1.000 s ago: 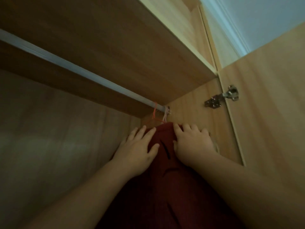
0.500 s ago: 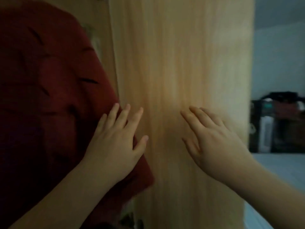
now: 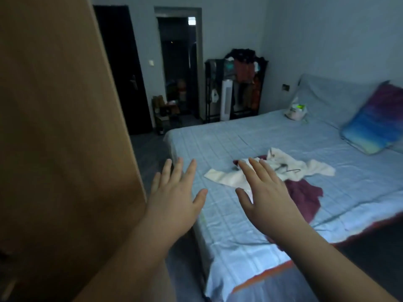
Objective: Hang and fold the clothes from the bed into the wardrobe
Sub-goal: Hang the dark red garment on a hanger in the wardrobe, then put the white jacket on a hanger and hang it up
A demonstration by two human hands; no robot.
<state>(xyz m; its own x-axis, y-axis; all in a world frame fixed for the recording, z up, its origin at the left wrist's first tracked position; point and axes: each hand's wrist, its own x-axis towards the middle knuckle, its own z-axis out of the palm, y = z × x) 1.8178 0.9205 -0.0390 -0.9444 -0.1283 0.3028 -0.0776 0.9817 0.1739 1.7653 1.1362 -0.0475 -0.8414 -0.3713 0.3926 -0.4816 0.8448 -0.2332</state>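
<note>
Left hand (image 3: 174, 205): fingers straight and spread, empty, beside the wardrobe door (image 3: 65, 127).
Right hand (image 3: 266, 197): fingers apart, empty.
White garment (image 3: 309, 168): crumpled mid-bed (image 3: 239, 225); likely light and limp, best taken at the shoulders.
Maroon garment (image 3: 305, 195): partly beneath the white one; soft, and may drag it.
Hanger (image 3: 292, 170): thin and dark, on the white garment; a snag risk.
Plastic bag (image 3: 295, 111): near the headboard; contents unclear.

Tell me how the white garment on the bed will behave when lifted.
Probably floppy: the white garment lies crumpled on the bed, so it should sag from any grip. Its thin folds suggest light weight. It overlaps the maroon garment, which may drag along.
</note>
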